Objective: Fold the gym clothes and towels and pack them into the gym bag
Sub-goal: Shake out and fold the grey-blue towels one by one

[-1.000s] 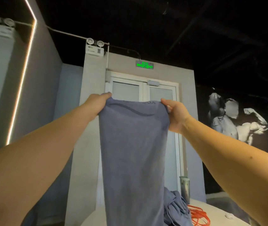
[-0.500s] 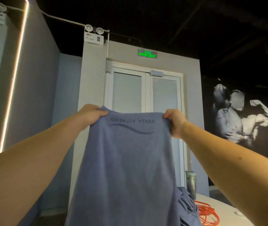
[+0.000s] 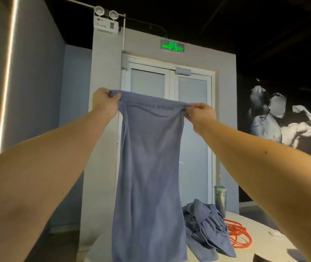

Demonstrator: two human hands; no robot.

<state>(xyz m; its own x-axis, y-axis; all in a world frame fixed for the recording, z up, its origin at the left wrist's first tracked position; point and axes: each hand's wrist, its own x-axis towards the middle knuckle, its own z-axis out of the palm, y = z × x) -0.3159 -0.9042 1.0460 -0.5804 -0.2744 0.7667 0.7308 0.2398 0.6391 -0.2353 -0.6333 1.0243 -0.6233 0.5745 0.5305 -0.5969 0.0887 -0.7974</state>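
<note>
- Pinching the upper left corner of the blue-grey towel [image 3: 150, 167] in the left hand [image 3: 103, 102], fingers curled round bunched cloth, arm stretched forward and up.
- Gripping the upper right corner in the right hand [image 3: 200, 115], thumb and fingers closed on the hem, a little lower than the left.
- Keeping the top edge stretched between both hands with a slight sag in the middle, dark print showing mirrored just beneath it.
- Hanging lengthwise in mid-air, long sides curling inward, lower end cut off by the bottom of the view.
- Lying crumpled near the far left edge of the table [image 3: 255, 224], just right of the hanging towel: a heap of blue-grey cloth [image 3: 205, 224].
- Meeting that heap's right side on the tabletop: a loose orange cord [image 3: 238, 235].
- Standing upright at the table's far edge, just behind the heap: a tall tumbler [image 3: 220, 199].
- Farther back: a white double door [image 3: 192, 129], a green exit sign [image 3: 172, 47] above it, and a black-and-white mural [image 3: 283, 121] on the dark wall to the right.
</note>
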